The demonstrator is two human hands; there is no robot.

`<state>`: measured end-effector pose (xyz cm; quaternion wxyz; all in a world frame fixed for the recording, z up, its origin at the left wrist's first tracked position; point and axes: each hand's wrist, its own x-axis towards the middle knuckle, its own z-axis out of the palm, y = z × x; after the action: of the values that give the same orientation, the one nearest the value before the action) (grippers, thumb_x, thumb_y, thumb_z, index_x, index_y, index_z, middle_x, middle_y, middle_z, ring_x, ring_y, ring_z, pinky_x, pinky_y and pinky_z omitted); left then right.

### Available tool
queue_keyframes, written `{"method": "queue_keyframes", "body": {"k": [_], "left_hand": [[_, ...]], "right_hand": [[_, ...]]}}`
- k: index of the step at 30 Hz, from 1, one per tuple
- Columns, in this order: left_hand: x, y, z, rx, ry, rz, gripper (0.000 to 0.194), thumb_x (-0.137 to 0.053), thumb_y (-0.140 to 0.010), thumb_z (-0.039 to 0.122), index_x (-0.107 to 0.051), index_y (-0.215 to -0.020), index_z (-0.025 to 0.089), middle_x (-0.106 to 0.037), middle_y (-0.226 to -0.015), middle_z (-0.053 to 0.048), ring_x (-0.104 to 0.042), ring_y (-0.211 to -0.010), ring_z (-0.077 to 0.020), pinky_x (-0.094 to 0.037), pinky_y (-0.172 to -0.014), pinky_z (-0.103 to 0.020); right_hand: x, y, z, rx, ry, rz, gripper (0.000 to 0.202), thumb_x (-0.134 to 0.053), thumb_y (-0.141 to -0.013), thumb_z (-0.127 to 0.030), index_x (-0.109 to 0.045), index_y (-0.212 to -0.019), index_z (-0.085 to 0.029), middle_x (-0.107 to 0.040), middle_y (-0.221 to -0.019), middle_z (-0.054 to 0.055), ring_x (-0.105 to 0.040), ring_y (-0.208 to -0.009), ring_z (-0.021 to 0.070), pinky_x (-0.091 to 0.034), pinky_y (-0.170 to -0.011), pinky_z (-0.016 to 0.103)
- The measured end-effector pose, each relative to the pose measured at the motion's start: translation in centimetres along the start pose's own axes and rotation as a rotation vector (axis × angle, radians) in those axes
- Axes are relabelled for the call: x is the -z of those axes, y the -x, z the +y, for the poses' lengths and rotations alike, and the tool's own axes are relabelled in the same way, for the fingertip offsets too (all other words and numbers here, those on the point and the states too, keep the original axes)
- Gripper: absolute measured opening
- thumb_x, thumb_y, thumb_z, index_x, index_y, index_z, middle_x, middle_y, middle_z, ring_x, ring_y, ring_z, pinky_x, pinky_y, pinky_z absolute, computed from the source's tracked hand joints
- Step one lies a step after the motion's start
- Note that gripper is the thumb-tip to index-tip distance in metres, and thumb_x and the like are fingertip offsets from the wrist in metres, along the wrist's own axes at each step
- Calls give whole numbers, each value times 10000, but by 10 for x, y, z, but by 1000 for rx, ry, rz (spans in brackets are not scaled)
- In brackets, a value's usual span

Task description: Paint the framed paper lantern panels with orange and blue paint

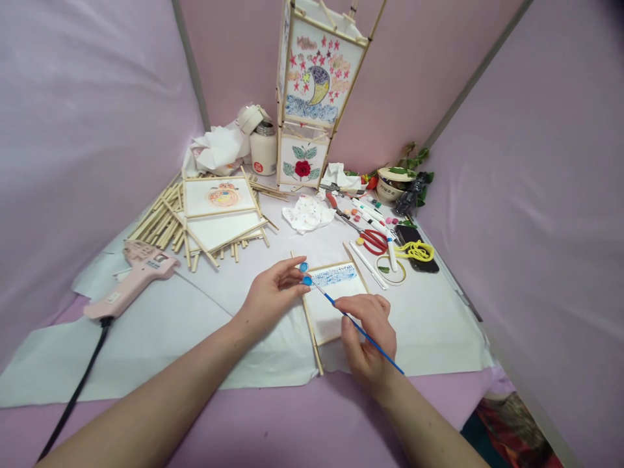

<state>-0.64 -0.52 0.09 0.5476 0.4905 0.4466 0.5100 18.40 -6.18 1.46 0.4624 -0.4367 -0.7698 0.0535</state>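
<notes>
My left hand [275,289] holds a small blue paint pot [307,281] between its fingertips, with a round blue lid [303,267] just above it. In my right hand [373,331] is a thin blue paintbrush [363,333], slanting up to the left, its tip close to the pot. Beneath both hands lies a white panel [331,315] framed with wooden sticks. A band of blue dabs [334,275] runs across the panel's far end.
A pink glue gun [139,273] lies at the left. Behind are stick bundles [151,221], a framed drawing [219,197], a bottle [263,151] and a tall painted lantern [312,84]. Red scissors [373,242], pens [368,265], a phone [416,248] and yellow cord [416,251] lie right.
</notes>
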Motion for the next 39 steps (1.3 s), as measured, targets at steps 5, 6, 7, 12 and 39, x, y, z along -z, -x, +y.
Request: {"method": "queue_keyframes", "body": {"k": [5, 6, 7, 12, 39], "left_hand": [[0, 1, -3, -62, -108, -34, 508, -739, -704, 180, -647, -1204, 191, -735, -953, -50, -690, -961, -236, -513, -961, -432], [0, 2, -4, -72, -128, -37, 505, -735, -709, 179, -647, -1206, 197, -736, -953, -47, -690, -962, -237, -514, -961, -431], [0, 2, -4, -82, -149, -41, 503, -732, -714, 178, -647, -1209, 204, -737, -955, -44, -690, -965, -238, -513, -962, -429], [0, 5, -2, -121, -282, -45, 496, -726, -734, 174, -651, -1220, 237, -738, -961, -24, -691, -958, -230, -518, -948, -388], [0, 1, -4, -55, -92, 35, 555, -749, -697, 219, -625, -1236, 168, -714, -957, -53, -682, -950, -232, -515, -961, -449]], "right_hand": [[-1, -2, -2, -2, -1, -34, 233, -480, -866, -111, -597, -1025, -236, -710, -935, 29, -647, -866, 182, -365, -833, 382], [-1, -2, -2, -3, 4, -37, 230, -481, -867, -112, -598, -1021, -235, -710, -933, 29, -646, -865, 181, -363, -835, 383], [-1, -2, -2, -3, 7, -37, 225, -480, -868, -112, -599, -1017, -233, -711, -930, 29, -644, -862, 180, -361, -837, 383], [-2, -1, 0, -19, 19, -50, 197, -471, -880, -129, -599, -990, -229, -704, -906, 29, -640, -847, 180, -358, -834, 385], [-12, 2, 16, -199, 137, -57, 163, -479, -880, -137, -612, -897, -229, -700, -857, -3, -628, -830, 161, -315, -847, 369]]}}
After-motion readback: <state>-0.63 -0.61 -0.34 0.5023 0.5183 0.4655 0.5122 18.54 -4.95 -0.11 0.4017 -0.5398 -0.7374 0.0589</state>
